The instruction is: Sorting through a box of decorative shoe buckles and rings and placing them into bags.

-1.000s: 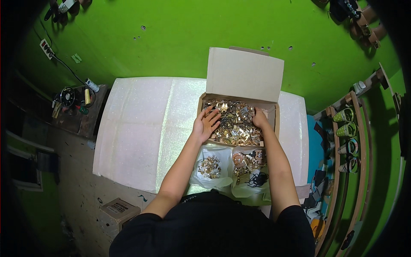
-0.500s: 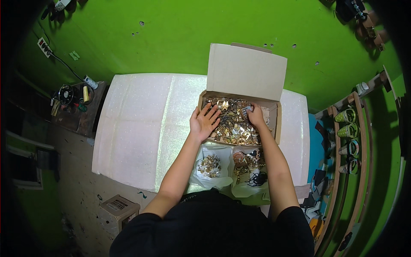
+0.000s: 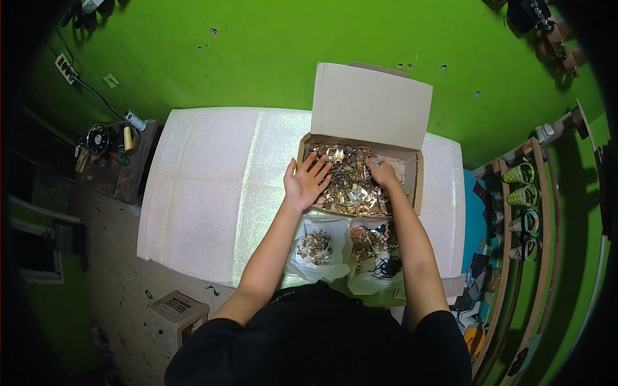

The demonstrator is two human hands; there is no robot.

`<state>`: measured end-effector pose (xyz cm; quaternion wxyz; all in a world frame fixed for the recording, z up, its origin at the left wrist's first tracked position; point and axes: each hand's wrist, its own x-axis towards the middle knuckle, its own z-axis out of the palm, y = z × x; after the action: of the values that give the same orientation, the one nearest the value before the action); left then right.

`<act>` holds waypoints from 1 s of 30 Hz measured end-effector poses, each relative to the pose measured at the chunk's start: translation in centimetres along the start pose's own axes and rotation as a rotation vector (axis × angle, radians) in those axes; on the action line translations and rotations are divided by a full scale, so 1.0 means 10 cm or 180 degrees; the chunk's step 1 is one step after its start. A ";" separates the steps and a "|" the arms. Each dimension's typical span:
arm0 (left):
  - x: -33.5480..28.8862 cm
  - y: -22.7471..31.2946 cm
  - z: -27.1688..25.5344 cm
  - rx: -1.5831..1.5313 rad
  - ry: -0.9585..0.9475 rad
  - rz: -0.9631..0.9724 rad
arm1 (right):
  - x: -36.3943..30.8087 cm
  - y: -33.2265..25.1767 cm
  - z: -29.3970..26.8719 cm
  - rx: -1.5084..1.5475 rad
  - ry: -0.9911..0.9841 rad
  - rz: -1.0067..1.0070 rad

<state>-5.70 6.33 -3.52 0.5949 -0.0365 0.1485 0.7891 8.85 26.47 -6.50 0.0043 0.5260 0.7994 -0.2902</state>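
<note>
An open cardboard box stands on the covered table, its lid tipped back. Inside lies a heap of small gold and silver metal pieces that look like buckles and ornaments. My left hand rests palm up at the box's left side, fingers spread, nothing held. My right hand reaches into the box's right half, fingertips drawn together over the heap; anything between them is hidden. Closer to me, a pale plastic-lined container holds small shiny pieces. Beside it, another holds metal pieces and black cords.
A white shimmering sheet covers the table. To the left, a small wooden table bears thread spools. A cardboard carton sits on the floor. On the right, a wooden rack carries sandals.
My right hand has shifted slightly left over the heap; a greyish piece earlier seen at its fingers no longer shows. My left hand stays open in nearly the same place.
</note>
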 end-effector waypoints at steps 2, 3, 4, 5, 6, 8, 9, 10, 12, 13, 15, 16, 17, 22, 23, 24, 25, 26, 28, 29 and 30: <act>0.00 0.00 0.00 -0.0005 -0.0030 0.0002 | -0.03 -0.01 -0.05 -0.0426 -0.0223 0.0098; 0.00 -0.01 0.01 -0.0008 -0.0059 -0.0003 | -0.04 0.01 -0.06 -0.0430 -0.0220 0.0100; -0.01 -0.01 0.02 -0.0012 -0.0061 -0.0004 | -0.05 0.04 -0.07 -0.0414 -0.0201 0.0199; -0.01 0.00 0.02 -0.0011 -0.0135 0.0005 | -0.05 0.06 -0.07 -0.0398 -0.0183 0.0297; -0.01 -0.01 0.04 -0.0010 -0.0217 -0.0008 | -0.04 0.15 -0.06 -0.0400 -0.0171 0.0317; 0.00 -0.03 0.08 0.0006 -0.0295 -0.0025 | 0.00 0.31 -0.03 -0.0478 -0.0230 0.0283; -0.01 -0.02 0.07 0.0029 -0.0354 0.0009 | -0.01 0.30 -0.03 -0.0480 -0.0232 0.0281; 0.00 -0.02 0.06 0.0027 -0.0354 0.0009 | -0.03 0.29 -0.03 -0.0393 -0.0340 0.0267; 0.01 -0.02 0.04 0.0556 -0.0309 0.0126 | -0.07 0.23 -0.05 -0.0306 -0.0451 0.0250; 0.01 -0.01 0.04 0.0555 -0.0305 0.0132 | -0.10 0.18 -0.07 -0.0184 -0.0506 0.0214; 0.03 -0.02 0.05 0.1083 -0.0167 0.0056 | -0.14 0.14 -0.09 -0.0060 -0.0548 0.0192; 0.04 -0.05 0.06 0.1083 -0.0179 0.0043 | -0.13 0.15 -0.09 0.0126 -0.0523 0.0205; 0.05 -0.07 0.07 0.1330 -0.0121 0.0159 | -0.13 0.17 -0.09 0.0311 -0.0498 0.0216; 0.06 -0.15 0.12 0.2107 0.0181 0.0453 | -0.22 0.12 -0.17 0.0197 -0.0804 -0.0326; 0.06 -0.13 0.12 0.2203 0.0338 0.0359 | -0.26 0.08 -0.19 0.0236 -0.0995 -0.0560; 0.07 -0.14 0.15 0.2297 0.0481 0.0251 | -0.29 0.08 -0.20 0.0237 -0.0986 -0.0551; 0.08 -0.15 0.16 0.2297 0.0472 0.0243 | -0.33 0.08 -0.19 0.0232 -0.0922 -0.0729; 0.08 -0.16 0.18 0.2256 0.0513 0.0144 | -0.36 0.08 -0.19 0.0226 -0.0859 -0.0908; 0.08 -0.15 0.18 0.2214 0.0571 0.0073 | -0.43 -0.05 -0.24 0.0180 -0.0907 -0.0935; 0.08 -0.14 0.17 0.2208 0.0593 0.0053 | -0.46 -0.12 -0.26 0.0163 -0.1194 -0.0692; 0.09 -0.16 0.17 0.2203 0.0600 0.0011 | -0.51 -0.18 -0.31 0.0149 -0.1464 -0.0424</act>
<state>-4.25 7.99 -2.37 0.5543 0.0948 0.4612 0.6863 10.57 23.18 -1.51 0.1549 0.3922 0.8034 -0.4205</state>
